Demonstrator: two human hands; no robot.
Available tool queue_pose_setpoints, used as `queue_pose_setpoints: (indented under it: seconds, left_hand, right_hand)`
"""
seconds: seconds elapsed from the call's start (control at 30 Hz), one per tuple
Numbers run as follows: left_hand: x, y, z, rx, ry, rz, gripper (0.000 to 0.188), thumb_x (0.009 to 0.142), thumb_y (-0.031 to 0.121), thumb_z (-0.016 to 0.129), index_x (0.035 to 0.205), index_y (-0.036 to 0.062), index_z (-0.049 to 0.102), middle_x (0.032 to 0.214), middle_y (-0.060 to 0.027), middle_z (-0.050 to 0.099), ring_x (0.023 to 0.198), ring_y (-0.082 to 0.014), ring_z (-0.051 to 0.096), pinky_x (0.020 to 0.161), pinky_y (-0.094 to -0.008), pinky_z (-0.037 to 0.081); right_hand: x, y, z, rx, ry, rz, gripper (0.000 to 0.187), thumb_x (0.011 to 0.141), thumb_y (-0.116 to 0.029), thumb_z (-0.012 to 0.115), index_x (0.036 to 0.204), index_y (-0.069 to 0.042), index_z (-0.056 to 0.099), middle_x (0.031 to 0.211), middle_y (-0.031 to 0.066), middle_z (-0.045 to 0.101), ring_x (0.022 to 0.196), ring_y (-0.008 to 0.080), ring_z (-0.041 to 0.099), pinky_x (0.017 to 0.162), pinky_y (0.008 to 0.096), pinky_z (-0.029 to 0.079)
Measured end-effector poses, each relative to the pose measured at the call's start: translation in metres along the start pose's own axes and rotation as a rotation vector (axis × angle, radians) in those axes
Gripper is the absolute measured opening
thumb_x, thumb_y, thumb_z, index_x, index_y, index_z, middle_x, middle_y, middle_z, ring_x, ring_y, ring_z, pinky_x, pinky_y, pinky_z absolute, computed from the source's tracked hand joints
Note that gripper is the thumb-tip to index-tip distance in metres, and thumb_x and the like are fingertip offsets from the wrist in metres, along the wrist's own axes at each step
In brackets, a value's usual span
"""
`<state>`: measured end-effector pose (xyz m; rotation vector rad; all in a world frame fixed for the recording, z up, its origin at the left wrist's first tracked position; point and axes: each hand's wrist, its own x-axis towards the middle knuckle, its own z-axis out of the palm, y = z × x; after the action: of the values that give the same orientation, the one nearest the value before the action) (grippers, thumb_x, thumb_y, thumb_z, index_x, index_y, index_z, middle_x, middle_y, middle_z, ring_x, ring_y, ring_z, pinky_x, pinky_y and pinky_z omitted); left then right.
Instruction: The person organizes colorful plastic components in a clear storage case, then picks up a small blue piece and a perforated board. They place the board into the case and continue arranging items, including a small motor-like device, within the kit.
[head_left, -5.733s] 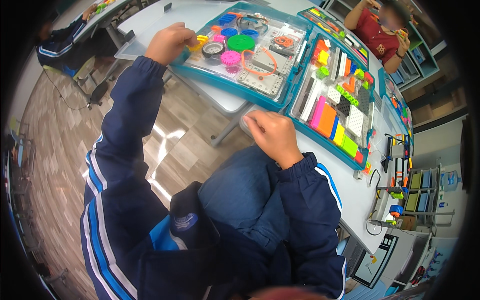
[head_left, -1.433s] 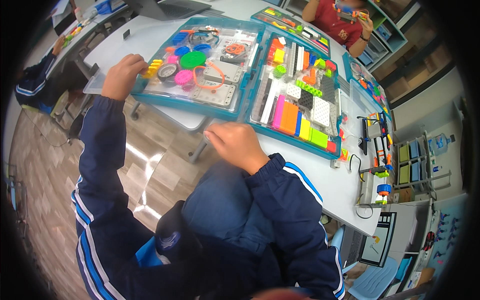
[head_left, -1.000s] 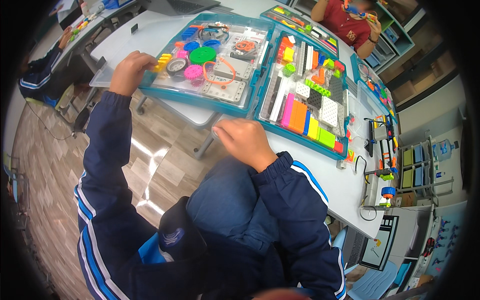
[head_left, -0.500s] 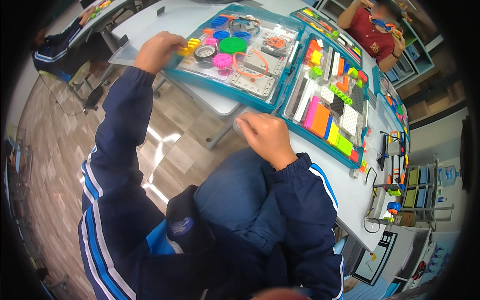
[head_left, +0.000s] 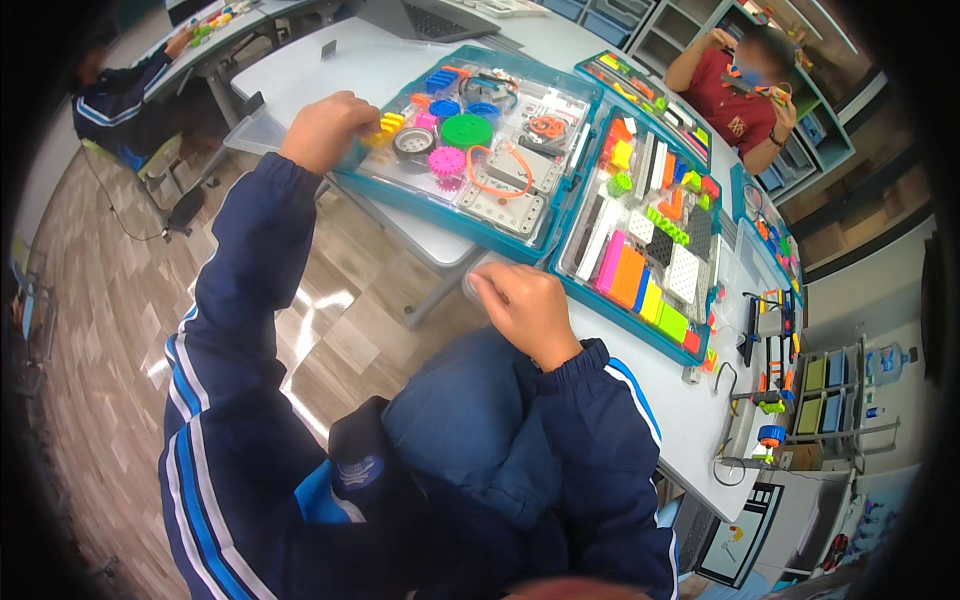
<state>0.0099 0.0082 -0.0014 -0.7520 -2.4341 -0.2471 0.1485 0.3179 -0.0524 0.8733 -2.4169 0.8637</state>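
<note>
My left hand [head_left: 330,130] is at the left corner of a teal building-set case [head_left: 540,245], its fingers curled beside several yellow toothed pieces [head_left: 388,125]. The fingertips' far side is hidden, so I cannot tell what they grip. Over the table's near edge, my right hand [head_left: 528,308] is closed, with a small pale thing [head_left: 470,287] showing at its thumb side, too indistinct to name. In the case lie a green wheel [head_left: 466,131], pink gears [head_left: 447,162], a grey-rimmed wheel [head_left: 413,144] and an orange band [head_left: 487,188].
A second teal tray [head_left: 660,335] of coloured beams and plates adjoins on the right. A built model [head_left: 770,370] stands near the table's right end. A laptop [head_left: 425,20] is at the back, another [head_left: 735,535] lower right. A person in red [head_left: 720,100] sits across.
The view has shifted, so the cases sit slightly lower and the back laptop shows. Both hands keep nearly the same places by the case. The person across has lowered one hand a little.
</note>
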Motion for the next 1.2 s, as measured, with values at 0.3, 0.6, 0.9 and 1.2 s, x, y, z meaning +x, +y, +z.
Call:
queue_pose_setpoints:
  seconds: [0.3, 0.6, 0.9, 1.2]
  left_hand:
    - [-0.001, 0.0, 0.002, 0.042, 0.002, 0.055, 0.016, 0.075, -0.005, 0.058, 0.081, 0.0098, 0.063, 0.079, -0.0029, 0.065, 0.082, -0.0238, 0.062, 0.067, -0.0359, 0.051]
    - [-0.002, -0.003, 0.006, 0.076, -0.023, 0.087, 0.011, 0.075, 0.0, 0.057, 0.079, 0.0092, 0.06, 0.079, -0.0031, 0.063, 0.086, -0.0248, 0.061, 0.068, -0.0367, 0.05]
    - [-0.002, -0.002, 0.005, 0.08, -0.049, 0.102, 0.007, 0.076, 0.003, 0.057, 0.079, 0.0089, 0.06, 0.081, -0.0026, 0.063, 0.088, -0.0245, 0.06, 0.07, -0.0371, 0.05]
    - [-0.003, -0.004, 0.011, -0.007, 0.015, 0.05, 0.017, 0.079, -0.003, 0.059, 0.09, 0.0085, 0.064, 0.084, -0.0073, 0.065, 0.087, -0.0271, 0.063, 0.072, -0.0371, 0.051]
  right_hand:
    - [0.0, 0.001, 0.001, 0.001, 0.01, -0.009, 0.007, 0.086, -0.013, 0.071, 0.084, -0.006, 0.071, 0.064, 0.0101, 0.063, 0.058, 0.0251, 0.063, 0.053, 0.0359, 0.048]
    - [-0.001, 0.002, 0.001, -0.028, 0.003, -0.005, 0.006, 0.086, -0.013, 0.071, 0.084, -0.007, 0.071, 0.063, 0.0096, 0.063, 0.057, 0.0238, 0.062, 0.053, 0.0349, 0.047]
    - [0.0, 0.001, 0.001, -0.019, 0.016, -0.011, 0.008, 0.086, -0.015, 0.072, 0.084, -0.007, 0.071, 0.062, 0.0094, 0.062, 0.055, 0.0231, 0.062, 0.052, 0.0343, 0.047]
    - [0.0, -0.001, -0.001, -0.03, -0.016, 0.012, 0.01, 0.088, -0.014, 0.068, 0.082, -0.006, 0.067, 0.066, 0.0095, 0.065, 0.062, 0.027, 0.065, 0.055, 0.0382, 0.05]
